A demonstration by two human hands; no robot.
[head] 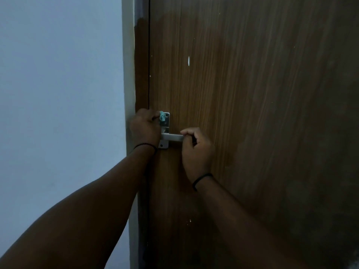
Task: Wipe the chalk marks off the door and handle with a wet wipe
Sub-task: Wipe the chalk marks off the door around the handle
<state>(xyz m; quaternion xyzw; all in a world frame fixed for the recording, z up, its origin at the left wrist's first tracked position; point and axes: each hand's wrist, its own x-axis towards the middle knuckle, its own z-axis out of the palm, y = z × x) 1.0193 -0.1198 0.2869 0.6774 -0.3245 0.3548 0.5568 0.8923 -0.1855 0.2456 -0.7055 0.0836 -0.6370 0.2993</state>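
Two bare forearms, lower frame — right hand (196, 148) curled round the brushed-metal lever handle (172, 137), likely steadying it; left hand (144, 127) pinches a crumpled teal wet wipe (162, 117) against the steel backplate (165, 123), mid-frame, on the brown wood-grain door (252, 113).

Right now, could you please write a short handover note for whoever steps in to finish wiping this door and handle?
Left hand: pinches the teal wet wipe against the top of the metal handle plate.
Right hand: grips the free end of the lever handle, steadying it.
Door: closed against the frame.
Done: the wipe is at work on the plate; I cannot tell how much of it is clean.
Left: a white streak above the handle, small white specks lower down, and probably the lever itself.
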